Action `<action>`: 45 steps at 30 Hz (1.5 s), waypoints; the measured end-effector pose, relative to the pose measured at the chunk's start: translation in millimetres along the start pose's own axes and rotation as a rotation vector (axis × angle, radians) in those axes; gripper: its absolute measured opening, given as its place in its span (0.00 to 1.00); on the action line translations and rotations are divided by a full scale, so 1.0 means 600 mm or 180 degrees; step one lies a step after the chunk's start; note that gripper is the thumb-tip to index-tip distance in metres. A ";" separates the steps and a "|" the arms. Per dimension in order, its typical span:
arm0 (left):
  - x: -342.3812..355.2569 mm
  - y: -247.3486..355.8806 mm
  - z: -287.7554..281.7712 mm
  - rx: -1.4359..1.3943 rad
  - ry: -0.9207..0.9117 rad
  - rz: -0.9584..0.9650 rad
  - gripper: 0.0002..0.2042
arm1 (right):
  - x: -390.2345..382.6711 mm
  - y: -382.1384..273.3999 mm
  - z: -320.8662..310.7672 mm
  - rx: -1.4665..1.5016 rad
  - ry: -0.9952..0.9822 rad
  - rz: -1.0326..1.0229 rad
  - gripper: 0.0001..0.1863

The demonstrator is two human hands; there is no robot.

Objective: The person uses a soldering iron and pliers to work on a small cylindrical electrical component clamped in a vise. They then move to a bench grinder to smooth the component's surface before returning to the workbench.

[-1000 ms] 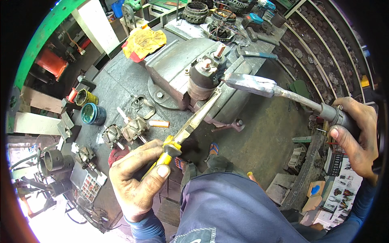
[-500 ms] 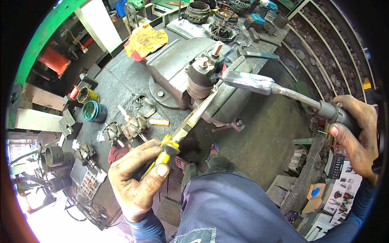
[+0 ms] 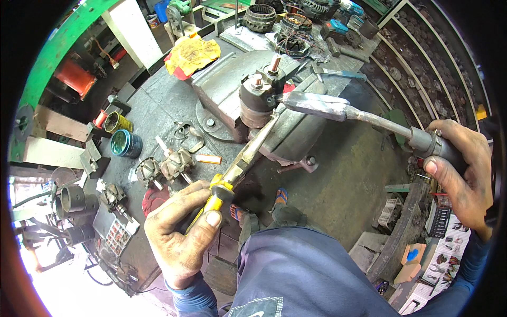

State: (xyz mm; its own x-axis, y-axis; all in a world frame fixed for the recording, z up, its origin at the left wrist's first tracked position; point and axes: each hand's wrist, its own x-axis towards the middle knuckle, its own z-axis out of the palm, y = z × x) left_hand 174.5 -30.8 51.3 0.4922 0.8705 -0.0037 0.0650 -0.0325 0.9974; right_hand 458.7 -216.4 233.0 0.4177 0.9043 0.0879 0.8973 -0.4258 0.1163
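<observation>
My left hand (image 3: 179, 238) grips long-nose pliers (image 3: 244, 158) with yellow handles, their tips at the side of a black cylindrical part (image 3: 253, 98) with two copper-coloured threaded studs. That part stands at the jaws of a large grey bench vise (image 3: 216, 84); how it is held is hidden. My right hand (image 3: 459, 185) is closed round the dark handle of a long metal tool like a big soldering iron (image 3: 317, 105), whose broad grey head touches or nearly touches the part's right side, just above the plier tips.
The bench (image 3: 153, 100) carries a yellow rag (image 3: 193, 55), tins (image 3: 125, 143), rotors (image 3: 174, 165), a parts organiser (image 3: 116, 238), alternator housings (image 3: 259, 21) and a hammer (image 3: 343, 73). Shelving (image 3: 422, 63) curves along the right; a rail of tools (image 3: 438, 269) lies lower right. My sandalled feet (image 3: 281, 196) show below.
The black part, plier tips and iron's head have shifted slightly left relative to the rag and bench. Both my hands keep their grips; the view has moved a little.
</observation>
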 end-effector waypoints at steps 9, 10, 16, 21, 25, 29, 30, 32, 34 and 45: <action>-0.001 0.013 0.000 0.0286 0.0126 0.0352 0.18 | -0.009 0.044 0.019 0.0275 0.0161 -0.0060 0.27; -0.001 0.016 0.000 0.0304 0.0132 0.0342 0.18 | -0.009 0.049 0.022 0.0310 0.0167 -0.0051 0.27; 0.002 0.037 0.015 0.0486 0.0060 0.0324 0.16 | -0.003 0.081 0.035 0.0307 0.0199 -0.0314 0.27; -0.010 0.053 0.033 0.0633 0.0153 -0.0029 0.16 | 0.020 0.090 0.037 0.0104 0.0425 -0.0732 0.26; -0.027 0.056 0.050 0.0398 0.0307 -0.0266 0.15 | 0.055 0.088 0.024 -0.0016 0.0524 -0.1230 0.26; -0.040 0.049 0.070 -0.0069 0.0465 -0.0574 0.15 | 0.079 0.085 -0.005 -0.0225 0.0395 -0.1327 0.27; -0.042 0.046 0.074 -0.0248 0.0472 -0.0703 0.15 | 0.083 0.086 -0.012 -0.0357 0.0389 -0.1369 0.27; -0.043 0.040 0.082 -0.0233 0.0535 -0.0715 0.16 | 0.091 0.088 -0.023 -0.0652 0.0412 -0.1454 0.27; -0.048 0.038 0.087 -0.0402 0.0569 -0.0690 0.15 | 0.102 0.094 -0.027 -0.1051 0.0486 -0.1413 0.28; -0.064 0.050 0.114 -0.0708 0.0617 -0.0706 0.15 | 0.126 0.074 -0.025 -0.1089 0.0603 -0.1658 0.26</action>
State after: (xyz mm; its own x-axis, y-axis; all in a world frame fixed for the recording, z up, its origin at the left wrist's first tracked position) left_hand 217.0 -98.9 76.5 0.3124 0.9219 -0.2290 -0.0493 0.2565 0.9653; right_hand 528.2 -167.6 259.4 -0.1201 0.9873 0.1043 0.8664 0.0530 0.4965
